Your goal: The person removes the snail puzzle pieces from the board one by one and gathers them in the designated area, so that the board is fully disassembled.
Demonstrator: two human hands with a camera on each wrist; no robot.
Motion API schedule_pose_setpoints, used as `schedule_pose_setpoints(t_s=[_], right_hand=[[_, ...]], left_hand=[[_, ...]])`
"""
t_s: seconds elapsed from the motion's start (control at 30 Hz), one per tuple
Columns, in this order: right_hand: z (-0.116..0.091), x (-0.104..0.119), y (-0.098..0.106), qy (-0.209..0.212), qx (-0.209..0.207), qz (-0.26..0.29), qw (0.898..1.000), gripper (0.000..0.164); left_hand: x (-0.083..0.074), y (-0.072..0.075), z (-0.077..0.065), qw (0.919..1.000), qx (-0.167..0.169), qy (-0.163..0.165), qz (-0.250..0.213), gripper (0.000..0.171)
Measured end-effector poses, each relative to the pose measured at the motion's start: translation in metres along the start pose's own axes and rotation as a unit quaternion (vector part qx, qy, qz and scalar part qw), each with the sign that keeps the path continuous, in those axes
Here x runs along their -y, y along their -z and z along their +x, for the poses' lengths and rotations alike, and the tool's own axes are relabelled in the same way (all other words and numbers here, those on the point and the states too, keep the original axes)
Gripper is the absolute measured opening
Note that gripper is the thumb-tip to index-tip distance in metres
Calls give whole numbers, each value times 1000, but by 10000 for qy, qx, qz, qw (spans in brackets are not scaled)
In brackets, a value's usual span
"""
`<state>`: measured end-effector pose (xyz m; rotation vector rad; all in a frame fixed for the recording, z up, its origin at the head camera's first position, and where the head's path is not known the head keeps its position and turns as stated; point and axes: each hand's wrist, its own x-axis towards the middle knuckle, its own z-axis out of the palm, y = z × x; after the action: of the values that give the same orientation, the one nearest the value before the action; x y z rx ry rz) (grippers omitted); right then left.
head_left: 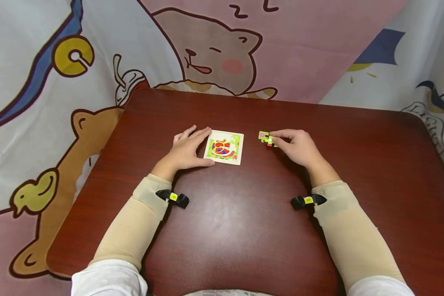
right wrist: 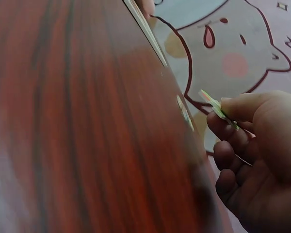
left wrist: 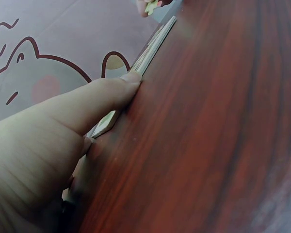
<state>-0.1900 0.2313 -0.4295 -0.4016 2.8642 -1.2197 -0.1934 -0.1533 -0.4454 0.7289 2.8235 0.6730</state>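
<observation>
1. Puzzle check-in: our snail jigsaw tray [head_left: 227, 162] lies flat on the table [head_left: 222, 230], between our two hands. Most of the picture seems filled, but a pale patch at the upper right looks like a gap to us.
2. Left hand [head_left: 186, 152]: fingers spread wide along the tray's left edge, thumb touching the near corner.
3. Right hand [head_left: 297, 148]: thumb and fingers pinching a jigsaw piece [right wrist: 216, 106], not yet in the tray. A loose piece [right wrist: 185, 114] is on the table too, so we'd guess at least two left.
4. Only the head view shows us the snail; both wrist cams catch the tray edge-on. The right wrist one, though, shows the pinched piece apart from the loose one, while from above they run together.
</observation>
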Motion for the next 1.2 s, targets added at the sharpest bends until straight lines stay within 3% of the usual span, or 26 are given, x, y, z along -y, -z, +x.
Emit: schedule_pose_setpoints(t_s=[0.17, 0.57, 0.77, 1.03, 1.2], right_hand=[[-4, -7, 8, -217, -114, 74, 9997, 27], [-3, -25, 12, -265, -408, -188, 9986, 27], [-1, -27, 10, -200, -369, -308, 9986, 26], [5, -30, 2, 146, -695, -568, 9959, 22], [9, -29, -3, 140, -831, -748, 9936, 23]], left_hand=[[1, 1, -2, 10000, -3, 2, 20, 112], [3, -1, -2, 10000, -16, 1, 14, 113], [2, 0, -1, 10000, -1, 17, 56, 113], [3, 0, 1, 9999, -2, -32, 97, 113], [4, 0, 0, 10000, 14, 9, 70, 112]])
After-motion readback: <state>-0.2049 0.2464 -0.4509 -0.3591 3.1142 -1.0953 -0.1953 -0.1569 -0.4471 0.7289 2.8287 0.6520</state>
